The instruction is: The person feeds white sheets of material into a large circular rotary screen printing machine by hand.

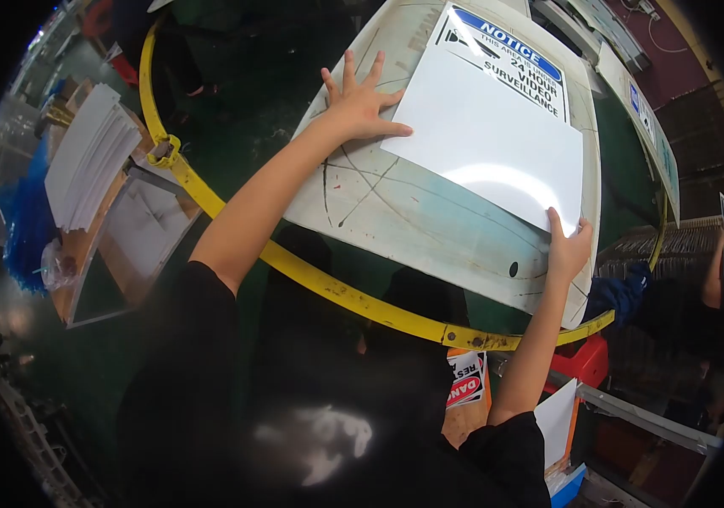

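A white sign sheet (480, 140) lies on a scuffed pale board (413, 224), its blue-and-black print reading NOTICE, 24 HOUR VIDEO SURVEILLANCE. My left hand (366, 110) rests on the board with its fingers spread wide, thumb and index fingertip right at the sheet's left edge. At the near right corner, my right hand (569, 247) grips the sheet, index finger on top and the thumb by its side edge; the underside of that grip is hidden. Glare brightens the lower, unprinted part of the sheet.
A yellow curved rail (337, 292) runs between my body and the board. To the left, a stack of white sheets (91, 161) sits by blue plastic (27, 220). More printed signs (646, 114) hang at the right, where another person's arm (713, 267) shows.
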Demonstrator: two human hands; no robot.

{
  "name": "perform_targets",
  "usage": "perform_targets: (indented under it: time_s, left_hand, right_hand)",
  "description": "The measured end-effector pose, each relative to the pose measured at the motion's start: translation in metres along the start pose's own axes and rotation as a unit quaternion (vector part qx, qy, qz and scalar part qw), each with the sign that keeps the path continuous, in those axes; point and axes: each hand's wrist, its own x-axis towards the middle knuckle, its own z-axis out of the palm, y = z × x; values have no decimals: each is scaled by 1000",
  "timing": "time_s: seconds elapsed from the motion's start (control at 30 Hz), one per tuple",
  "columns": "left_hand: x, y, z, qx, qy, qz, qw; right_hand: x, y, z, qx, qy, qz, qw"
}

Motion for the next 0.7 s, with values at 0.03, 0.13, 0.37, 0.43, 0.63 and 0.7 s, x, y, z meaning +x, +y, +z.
perform_targets:
  time_s: [0.03,0.13,0.37,0.43,0.63,0.7]
  left_hand:
    - [0,1,-1,1,0,-4,1000]
    - [0,1,3,1,7,-8,1000]
    - [-2,1,8,0,25,-3,1000]
    - [-2,1,7,8,23,-5,1000]
    - [-4,10,3,54,38,-21,998]
    - [-6,16,-2,72,29,-32,996]
  right_hand:
    - [1,-1,0,-4,0,2,1000]
    - [3,2,3,8,-9,3,1000]
    - [4,4,3,-12,-21,14,1000]
    - [4,6,5,-21,-19,12,1000]
    - [2,9,9,-35,-27,20,999]
    - [4,11,12,-55,-33,32,997]
